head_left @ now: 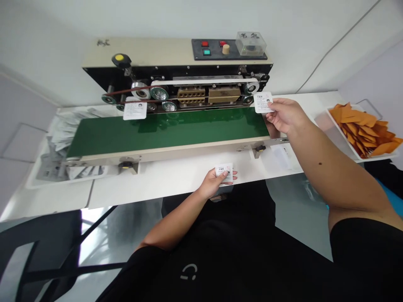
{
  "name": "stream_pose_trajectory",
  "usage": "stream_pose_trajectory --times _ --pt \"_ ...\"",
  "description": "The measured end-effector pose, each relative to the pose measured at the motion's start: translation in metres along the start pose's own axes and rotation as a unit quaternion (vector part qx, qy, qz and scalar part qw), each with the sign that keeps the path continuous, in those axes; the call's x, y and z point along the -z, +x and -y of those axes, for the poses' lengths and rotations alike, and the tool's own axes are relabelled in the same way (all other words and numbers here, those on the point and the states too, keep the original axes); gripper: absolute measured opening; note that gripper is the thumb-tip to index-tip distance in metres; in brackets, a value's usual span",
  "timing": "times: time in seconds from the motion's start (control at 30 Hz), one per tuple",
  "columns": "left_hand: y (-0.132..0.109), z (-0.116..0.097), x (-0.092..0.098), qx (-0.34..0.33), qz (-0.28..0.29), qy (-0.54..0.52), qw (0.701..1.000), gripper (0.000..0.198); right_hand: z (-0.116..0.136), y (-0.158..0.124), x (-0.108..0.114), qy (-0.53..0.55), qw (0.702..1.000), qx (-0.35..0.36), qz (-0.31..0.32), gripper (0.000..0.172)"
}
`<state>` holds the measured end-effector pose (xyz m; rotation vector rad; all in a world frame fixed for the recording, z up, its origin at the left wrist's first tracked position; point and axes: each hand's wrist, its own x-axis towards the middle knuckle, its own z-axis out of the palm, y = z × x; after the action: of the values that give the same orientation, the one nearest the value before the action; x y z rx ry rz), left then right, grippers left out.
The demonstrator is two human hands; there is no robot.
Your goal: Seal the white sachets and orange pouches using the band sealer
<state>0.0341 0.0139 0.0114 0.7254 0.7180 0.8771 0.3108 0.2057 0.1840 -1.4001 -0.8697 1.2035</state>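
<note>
A band sealing machine (176, 54) with a green conveyor belt (166, 130) stands on a white table. My right hand (285, 115) pinches a small white printed sachet (262, 102) at the belt's right end, by the sealing rollers. My left hand (214, 182) grips another white sachet (224, 173) over the table's near edge. A third sachet (135, 110) rides at the left end of the sealing band.
A white tray (341, 136) with several orange packets (365, 128) sits at the right. A pile of sealed white sachets (64, 134) lies at the belt's left end. The control panel (226, 49) has red and green buttons. The table edge (141, 197) is close to my body.
</note>
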Motion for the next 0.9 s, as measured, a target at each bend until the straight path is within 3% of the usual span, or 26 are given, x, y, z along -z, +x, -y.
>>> stream_pose_trajectory --times 0.2,0.3,0.4,0.53,0.63,0.7,0.9 --pt "-0.001 -0.003 -0.002 0.003 0.006 -0.003 1.000 0.060 0.001 0.020 -0.016 -0.024 1.000 -0.013 0.004 0.005" --pt "-0.001 -0.002 -0.002 0.003 0.007 -0.002 1.000 0.059 0.004 0.015 -0.016 -0.044 0.999 0.005 0.012 0.012" --pt "-0.001 -0.003 -0.002 -0.001 -0.001 -0.014 1.000 0.059 -0.003 -0.019 -0.009 -0.056 0.996 0.073 -0.010 0.022" --pt "-0.002 -0.006 -0.005 -0.011 -0.017 -0.044 0.999 0.061 -0.040 -0.103 -0.001 -0.079 0.985 0.154 -0.003 0.027" --pt "0.000 -0.008 -0.007 -0.011 -0.026 -0.058 0.998 0.062 -0.084 -0.158 0.000 -0.109 0.985 0.113 0.071 0.028" --pt "0.002 -0.008 -0.007 -0.008 -0.033 -0.065 0.997 0.062 -0.113 -0.180 -0.002 -0.119 0.985 0.065 0.105 0.032" --pt "0.008 -0.010 -0.007 -0.014 -0.023 -0.097 0.995 0.054 -0.167 -0.196 -0.017 -0.103 0.989 0.009 0.106 0.034"
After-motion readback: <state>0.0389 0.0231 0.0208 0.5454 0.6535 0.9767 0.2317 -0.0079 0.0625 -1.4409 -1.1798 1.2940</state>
